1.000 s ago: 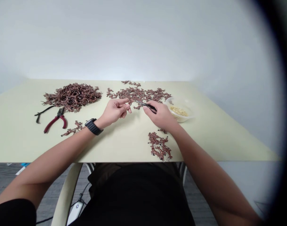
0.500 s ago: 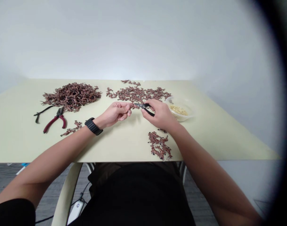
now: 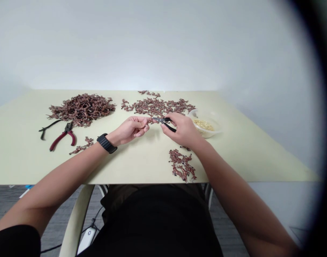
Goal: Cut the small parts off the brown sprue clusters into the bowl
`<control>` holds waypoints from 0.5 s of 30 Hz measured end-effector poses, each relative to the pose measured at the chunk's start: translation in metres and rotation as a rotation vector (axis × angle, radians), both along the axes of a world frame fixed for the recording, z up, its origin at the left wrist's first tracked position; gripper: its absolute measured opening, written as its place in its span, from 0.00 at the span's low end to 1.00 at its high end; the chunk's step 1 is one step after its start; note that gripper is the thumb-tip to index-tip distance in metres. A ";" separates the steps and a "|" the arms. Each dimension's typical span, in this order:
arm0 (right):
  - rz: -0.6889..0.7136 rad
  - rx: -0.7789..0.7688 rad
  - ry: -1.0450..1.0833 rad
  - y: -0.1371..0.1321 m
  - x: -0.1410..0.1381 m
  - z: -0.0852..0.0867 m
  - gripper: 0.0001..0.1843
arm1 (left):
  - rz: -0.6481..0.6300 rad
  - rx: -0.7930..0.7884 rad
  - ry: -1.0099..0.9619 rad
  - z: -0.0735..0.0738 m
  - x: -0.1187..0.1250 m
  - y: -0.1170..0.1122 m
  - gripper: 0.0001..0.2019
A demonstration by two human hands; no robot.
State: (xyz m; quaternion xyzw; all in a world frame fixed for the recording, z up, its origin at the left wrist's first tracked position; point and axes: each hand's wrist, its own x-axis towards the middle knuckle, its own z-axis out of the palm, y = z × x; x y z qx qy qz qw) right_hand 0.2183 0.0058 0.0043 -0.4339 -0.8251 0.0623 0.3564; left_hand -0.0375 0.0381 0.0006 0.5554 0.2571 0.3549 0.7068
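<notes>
My left hand (image 3: 133, 127), with a black watch band at the wrist, pinches a small brown figurine (image 3: 150, 121) between thumb and fingers. My right hand (image 3: 181, 127) is closed round the black handles of a pair of pliers (image 3: 160, 120). The pliers' jaws point left and meet the figurine at my left fingertips; whether they grip it is too small to tell. Behind both hands lies a spread of similar brown figurines (image 3: 152, 106). Close to my right hand stands a clear plastic bowl (image 3: 215, 132) holding small gold-coloured pieces (image 3: 203, 125).
A large heap of brown figurines (image 3: 83, 109) covers the table's back left. Red-handled pliers (image 3: 63, 139) and a black-handled tool (image 3: 49, 126) lie before it. A few figurines (image 3: 83, 146) rest by my left forearm, and a small group (image 3: 181, 165) near the table's front edge.
My left hand's fingers have shifted very slightly around the figurine. The pliers and my right hand stay in practically the same place.
</notes>
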 end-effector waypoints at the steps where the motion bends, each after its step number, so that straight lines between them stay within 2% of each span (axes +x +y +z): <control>1: 0.000 0.003 -0.006 0.000 0.000 0.000 0.17 | -0.001 0.002 0.000 0.000 0.000 0.000 0.08; 4: 0.001 0.026 -0.012 -0.001 -0.002 0.000 0.16 | 0.016 0.044 0.023 0.000 0.002 -0.002 0.07; 6: -0.022 0.005 -0.004 -0.003 -0.005 0.001 0.15 | 0.074 0.118 0.054 -0.002 0.006 -0.005 0.08; 9: -0.054 -0.148 0.068 -0.005 -0.012 0.002 0.16 | 0.230 0.310 0.163 -0.007 0.011 -0.009 0.13; 11: -0.016 -0.296 0.169 -0.007 -0.016 0.003 0.19 | 0.361 0.542 0.290 -0.011 0.010 -0.008 0.12; 13: 0.067 -0.508 0.304 -0.008 -0.019 0.005 0.20 | 0.485 0.868 0.403 -0.015 0.005 -0.004 0.10; 15: 0.164 -0.762 0.437 -0.010 -0.019 0.007 0.20 | 0.532 1.182 0.463 -0.019 -0.003 0.003 0.14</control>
